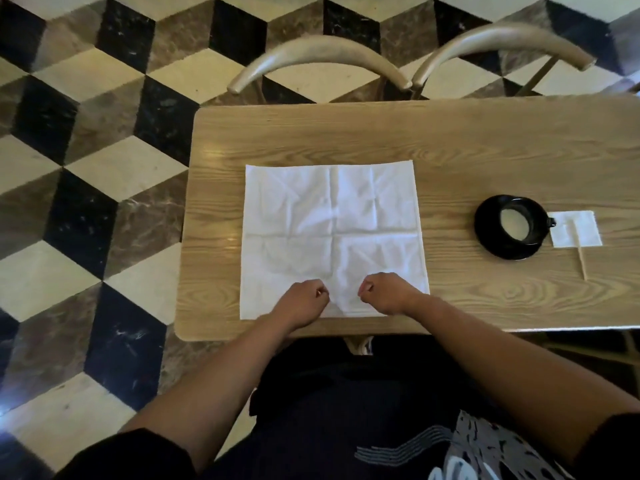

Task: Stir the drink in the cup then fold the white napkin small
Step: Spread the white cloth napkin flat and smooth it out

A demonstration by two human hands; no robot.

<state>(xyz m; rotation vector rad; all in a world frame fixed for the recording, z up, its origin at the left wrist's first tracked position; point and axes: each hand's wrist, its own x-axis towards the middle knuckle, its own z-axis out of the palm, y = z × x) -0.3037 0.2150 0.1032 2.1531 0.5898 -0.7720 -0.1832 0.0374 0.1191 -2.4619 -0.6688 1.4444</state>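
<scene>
A large white napkin (pixel 332 223) lies spread flat and creased on the wooden table (pixel 485 150). My left hand (pixel 304 299) and my right hand (pixel 384 292) rest on its near edge, close together, fingers curled; each seems to pinch the cloth. To the right stands a black cup (pixel 517 221) of pale milky drink on a black saucer (pixel 498 249). A wooden stir stick (pixel 577 247) lies beside it, partly across a small white paper napkin (pixel 576 233).
Two wooden chair backs (pixel 318 51) (pixel 502 38) stand at the table's far side. The table's left edge drops to a black, white and brown tiled floor (pixel 86 168). My lap in dark clothing is below the near edge.
</scene>
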